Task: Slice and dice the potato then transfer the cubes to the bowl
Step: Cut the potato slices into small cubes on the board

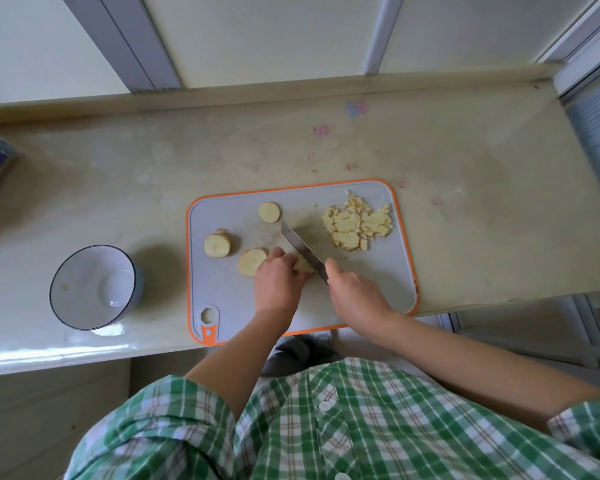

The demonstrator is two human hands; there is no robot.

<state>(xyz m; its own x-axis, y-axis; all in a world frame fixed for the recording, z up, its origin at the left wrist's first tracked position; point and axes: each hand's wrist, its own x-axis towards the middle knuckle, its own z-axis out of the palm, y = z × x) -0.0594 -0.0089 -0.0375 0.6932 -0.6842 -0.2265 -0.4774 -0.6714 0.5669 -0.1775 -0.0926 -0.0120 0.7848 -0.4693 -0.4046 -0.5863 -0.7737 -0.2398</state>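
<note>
A potato piece (pixel 303 265) is held down on the cutting board (pixel 378 275) by the curled fingers of the left hand (pixel 278 284), at their right edge. The knife (pixel 302 249) is gripped by the right hand (pixel 355 289), blade against the piece. Slices (pixel 269 212) are spread to the left, cubes (pixel 355 225) heaped far right, and the bowl (pixel 80 271) is set left of the board.

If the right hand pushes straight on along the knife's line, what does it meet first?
Likely the far potato slice, just beyond the tip of the knife that the right hand holds; blade height is unclear.
</note>
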